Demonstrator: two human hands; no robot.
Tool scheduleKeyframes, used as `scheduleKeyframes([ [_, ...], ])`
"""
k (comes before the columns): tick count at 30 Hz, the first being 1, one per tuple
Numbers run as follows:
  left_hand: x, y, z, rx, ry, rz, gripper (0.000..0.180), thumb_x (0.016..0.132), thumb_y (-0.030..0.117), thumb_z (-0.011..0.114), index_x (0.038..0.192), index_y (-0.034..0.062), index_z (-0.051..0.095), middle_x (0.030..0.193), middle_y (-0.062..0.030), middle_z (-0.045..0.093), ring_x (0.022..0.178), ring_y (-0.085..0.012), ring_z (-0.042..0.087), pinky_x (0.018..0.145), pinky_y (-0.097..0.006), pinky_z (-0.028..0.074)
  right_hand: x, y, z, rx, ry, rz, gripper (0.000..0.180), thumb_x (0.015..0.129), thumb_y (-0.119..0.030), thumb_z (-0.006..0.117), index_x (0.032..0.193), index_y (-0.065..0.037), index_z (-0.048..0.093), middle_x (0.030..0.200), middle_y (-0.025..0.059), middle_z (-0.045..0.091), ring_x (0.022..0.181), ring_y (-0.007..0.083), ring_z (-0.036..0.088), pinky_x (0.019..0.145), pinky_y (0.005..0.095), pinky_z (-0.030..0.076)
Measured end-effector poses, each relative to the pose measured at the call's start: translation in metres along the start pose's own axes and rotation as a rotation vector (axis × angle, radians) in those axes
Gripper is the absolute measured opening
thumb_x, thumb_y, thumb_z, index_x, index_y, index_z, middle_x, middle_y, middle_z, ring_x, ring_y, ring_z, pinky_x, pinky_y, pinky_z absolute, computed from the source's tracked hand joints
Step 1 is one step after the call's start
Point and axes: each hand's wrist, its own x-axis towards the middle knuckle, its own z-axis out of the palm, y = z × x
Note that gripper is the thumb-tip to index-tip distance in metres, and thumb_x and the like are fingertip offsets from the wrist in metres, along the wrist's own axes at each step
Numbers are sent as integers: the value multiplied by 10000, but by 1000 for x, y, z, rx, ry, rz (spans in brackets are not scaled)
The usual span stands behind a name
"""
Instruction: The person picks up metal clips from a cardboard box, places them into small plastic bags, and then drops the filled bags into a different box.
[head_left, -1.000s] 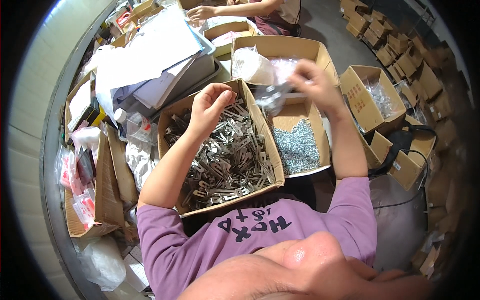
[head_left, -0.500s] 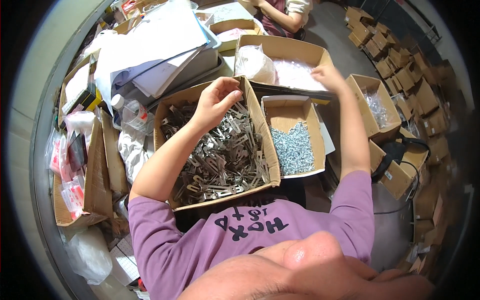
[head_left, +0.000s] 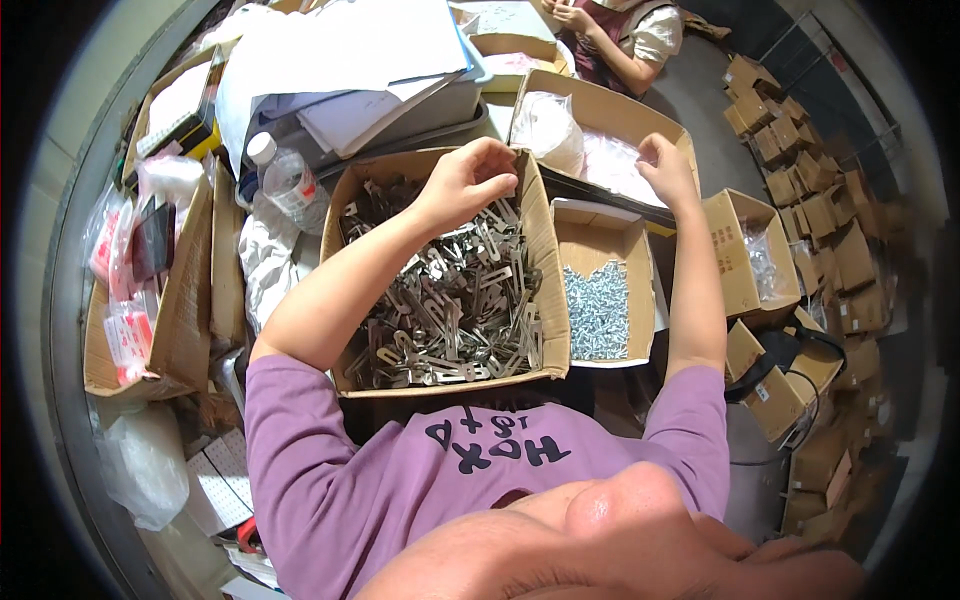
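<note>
My left hand (head_left: 470, 184) hovers over the far part of a cardboard box (head_left: 552, 290) heaped with flat silver metal clips (head_left: 445, 290). Its fingers curl loosely with the thumb apart, and nothing shows between them. Farther right, my right hand (head_left: 672, 172) is above the near right side of a long carton (head_left: 600, 92). Thumb and forefinger stand apart there, with no object visible in them. That carton has a white plastic bag (head_left: 548, 132) and clear plastic pieces (head_left: 615, 165) in it. Small silver screw-like parts (head_left: 597, 312) lie in a shallow box (head_left: 605, 230) between my forearms.
Papers (head_left: 340, 60) cover a grey bin at the far left, with a clear bottle (head_left: 290, 185) nearby. Left stands a carton (head_left: 185, 330) of plastic packs. An open carton (head_left: 730, 245) is right of my forearm. Another person's hands (head_left: 572, 16) show at the back.
The view has shifted, so most boxes appear farther right. My right hand, blurred before, has come slightly left relative to the long carton, with thumb and forefinger apart. My left hand keeps its loose curl.
</note>
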Motion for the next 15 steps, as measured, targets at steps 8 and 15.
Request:
scheduleKeyframes([
  [8,-6,8,16,-25,-100,78,266,908,121,579,1144,-1,595,1001,-54,648,918,-94,586,785,-239,494,-56,-125,-7,726,-182,-405,246,793,-12,625,1027,-16,549,808,92,655,751,124,615,679,254,489],
  [15,-11,13,17,-107,57,53,169,885,122,620,969,-17,665,808,-40,674,744,-53,581,650,-216,485,-58,-119,16,868,-166,-330,200,804,-21,638,984,11,556,795,47,607,726,85,566,668,225,455],
])
